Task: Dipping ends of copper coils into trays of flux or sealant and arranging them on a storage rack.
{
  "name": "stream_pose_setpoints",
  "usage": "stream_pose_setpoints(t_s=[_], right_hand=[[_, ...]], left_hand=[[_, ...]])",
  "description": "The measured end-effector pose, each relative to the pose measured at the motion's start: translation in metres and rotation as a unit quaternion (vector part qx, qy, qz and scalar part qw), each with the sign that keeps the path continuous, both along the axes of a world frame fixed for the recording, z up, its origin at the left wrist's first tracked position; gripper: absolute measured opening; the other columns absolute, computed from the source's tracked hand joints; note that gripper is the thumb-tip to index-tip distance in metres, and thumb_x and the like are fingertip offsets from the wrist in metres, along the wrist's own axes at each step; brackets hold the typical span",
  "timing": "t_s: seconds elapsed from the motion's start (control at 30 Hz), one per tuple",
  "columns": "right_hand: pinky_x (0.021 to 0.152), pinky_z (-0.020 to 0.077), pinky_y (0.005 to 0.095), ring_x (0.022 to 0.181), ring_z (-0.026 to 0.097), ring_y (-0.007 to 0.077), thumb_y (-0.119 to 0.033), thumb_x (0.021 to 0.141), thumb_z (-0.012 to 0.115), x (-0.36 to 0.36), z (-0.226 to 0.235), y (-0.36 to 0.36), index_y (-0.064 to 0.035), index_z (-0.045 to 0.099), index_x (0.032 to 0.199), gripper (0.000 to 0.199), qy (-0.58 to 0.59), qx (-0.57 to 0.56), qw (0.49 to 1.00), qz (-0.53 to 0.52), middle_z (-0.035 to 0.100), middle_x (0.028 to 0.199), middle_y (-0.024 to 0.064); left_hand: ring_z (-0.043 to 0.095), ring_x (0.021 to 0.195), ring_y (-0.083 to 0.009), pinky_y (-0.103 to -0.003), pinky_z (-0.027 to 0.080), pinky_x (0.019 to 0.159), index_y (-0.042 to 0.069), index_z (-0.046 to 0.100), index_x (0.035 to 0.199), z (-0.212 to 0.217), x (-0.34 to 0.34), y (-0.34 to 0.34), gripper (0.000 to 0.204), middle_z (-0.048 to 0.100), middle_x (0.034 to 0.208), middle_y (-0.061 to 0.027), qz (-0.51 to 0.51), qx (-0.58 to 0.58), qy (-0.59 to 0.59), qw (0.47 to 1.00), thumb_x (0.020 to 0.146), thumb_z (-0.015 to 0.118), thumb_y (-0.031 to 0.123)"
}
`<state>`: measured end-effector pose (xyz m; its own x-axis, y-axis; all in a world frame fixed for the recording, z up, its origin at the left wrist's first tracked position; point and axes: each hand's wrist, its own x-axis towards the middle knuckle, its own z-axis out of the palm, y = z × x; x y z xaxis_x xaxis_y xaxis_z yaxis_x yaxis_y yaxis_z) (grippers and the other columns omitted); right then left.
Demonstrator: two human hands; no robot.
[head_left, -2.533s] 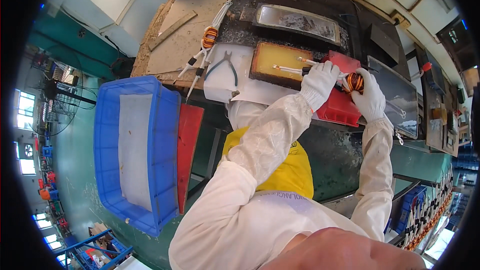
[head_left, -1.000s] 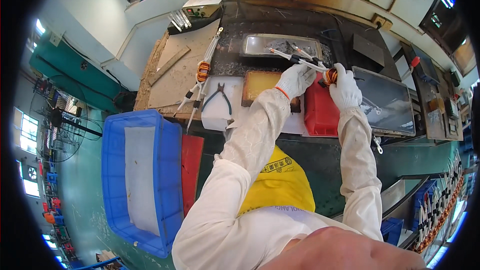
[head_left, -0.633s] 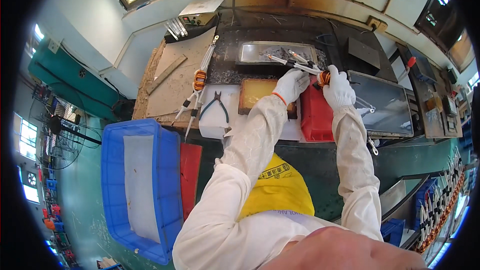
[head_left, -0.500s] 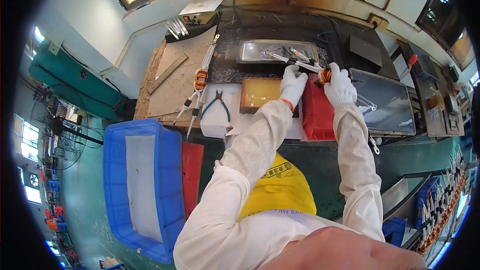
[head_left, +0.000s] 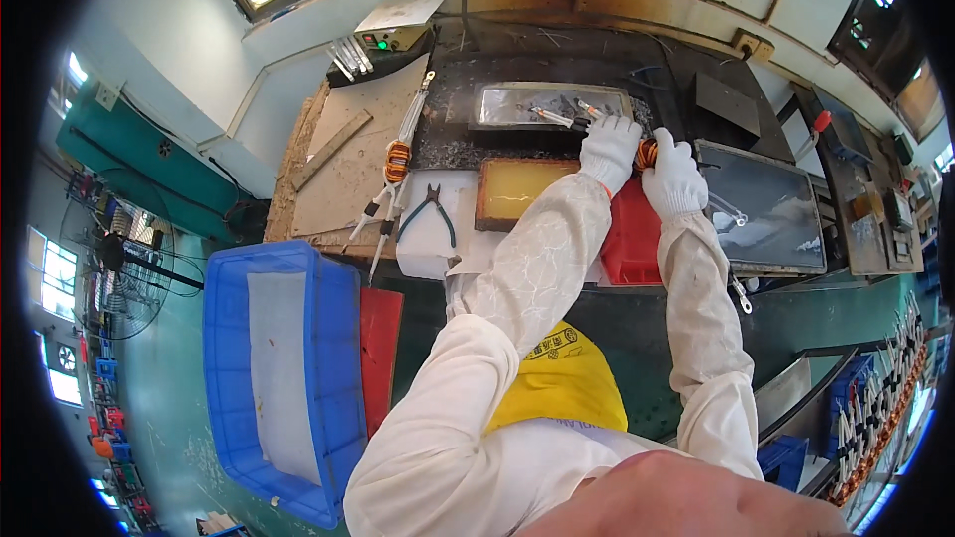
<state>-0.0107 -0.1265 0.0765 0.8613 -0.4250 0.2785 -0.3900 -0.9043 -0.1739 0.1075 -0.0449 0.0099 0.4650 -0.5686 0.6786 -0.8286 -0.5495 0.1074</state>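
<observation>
Both my hands wear white gloves. My right hand (head_left: 674, 181) grips a toroidal coil (head_left: 647, 153) wound with copper-orange wire. My left hand (head_left: 610, 151) is closed around the coil's white leads, partly hiding them. The leads' metal-tipped ends (head_left: 557, 116) reach over a rectangular pot (head_left: 484, 107) with silvery, shiny contents; whether the tips touch them I cannot tell. Other leads with ring terminals (head_left: 738, 217) hang past my right wrist. Below my hands stand a red bin (head_left: 629, 239) and a wooden-edged tray (head_left: 481, 201) holding something yellow.
Left on the bench lie a second coil (head_left: 397, 161) with white leads, cutting pliers (head_left: 434, 211) and a wooden strip (head_left: 333, 147). Behind them sits a control box (head_left: 393, 38) with a green light. A blue crate (head_left: 338, 378) stands front left; a dark grey tray (head_left: 771, 204) lies right.
My left hand has moved right and slightly up, onto the leads close to the coil. The coil stays in my right hand. The control box's light now shows green.
</observation>
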Motion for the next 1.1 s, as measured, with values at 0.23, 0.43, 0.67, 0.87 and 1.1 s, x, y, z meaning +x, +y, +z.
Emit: stream_pose_setpoints(t_s=[0.23,0.43,0.67,0.87,1.1], right_hand=[[0.076,0.0561,0.0528,0.095,0.067,0.0408,-0.016,0.081,0.068,0.000,0.006,0.005,-0.0208,0.047,0.131,0.054,0.026,0.019,0.999,-0.018,0.058,0.109,0.0196],[0.077,0.0557,0.0535,0.096,0.067,0.0416,-0.017,0.082,0.067,0.003,0.007,0.006,-0.0204,0.046,0.133,0.055,0.042,0.026,0.998,-0.025,0.058,0.109,0.0200],[0.079,0.0558,0.0533,0.097,0.067,0.0416,-0.017,0.083,0.067,0.004,0.009,0.007,-0.0204,0.045,0.134,0.056,0.035,0.006,0.999,-0.026,0.059,0.111,0.0206],[0.080,0.0556,0.0533,0.098,0.067,0.0414,-0.018,0.083,0.067,0.004,0.009,0.011,-0.0213,0.044,0.135,0.058,0.044,0.010,0.998,-0.038,0.059,0.113,0.0210],[0.073,0.0566,0.0525,0.095,0.068,0.0392,-0.019,0.083,0.069,0.006,-0.001,0.005,-0.0211,0.045,0.133,0.056,0.023,-0.011,0.999,-0.028,0.058,0.109,0.0182]], left_hand=[[0.062,0.101,-0.0281,-0.040,0.048,0.092,0.010,0.060,0.098,-0.002,-0.001,-0.002,0.017,0.064,0.099,-0.0082,0.002,-0.026,0.007,1.000,0.081,0.059,0.014],[0.063,0.101,-0.0283,-0.040,0.049,0.091,0.011,0.062,0.096,-0.007,0.002,-0.003,0.016,0.065,0.098,-0.0075,-0.008,-0.044,0.012,0.999,0.080,0.061,0.015],[0.063,0.102,-0.0282,-0.040,0.049,0.092,0.012,0.064,0.097,-0.008,0.005,-0.007,0.016,0.066,0.100,-0.0073,-0.006,-0.045,0.051,0.998,0.082,0.061,0.015],[0.063,0.106,-0.0276,-0.041,0.048,0.095,0.013,0.065,0.100,-0.014,0.008,-0.006,0.018,0.067,0.104,-0.0070,-0.014,-0.033,0.085,0.996,0.083,0.060,0.015],[0.064,0.104,-0.0282,-0.040,0.048,0.095,0.014,0.067,0.098,-0.016,0.011,-0.009,0.016,0.068,0.101,-0.0076,-0.011,-0.031,0.092,0.995,0.084,0.060,0.018]])
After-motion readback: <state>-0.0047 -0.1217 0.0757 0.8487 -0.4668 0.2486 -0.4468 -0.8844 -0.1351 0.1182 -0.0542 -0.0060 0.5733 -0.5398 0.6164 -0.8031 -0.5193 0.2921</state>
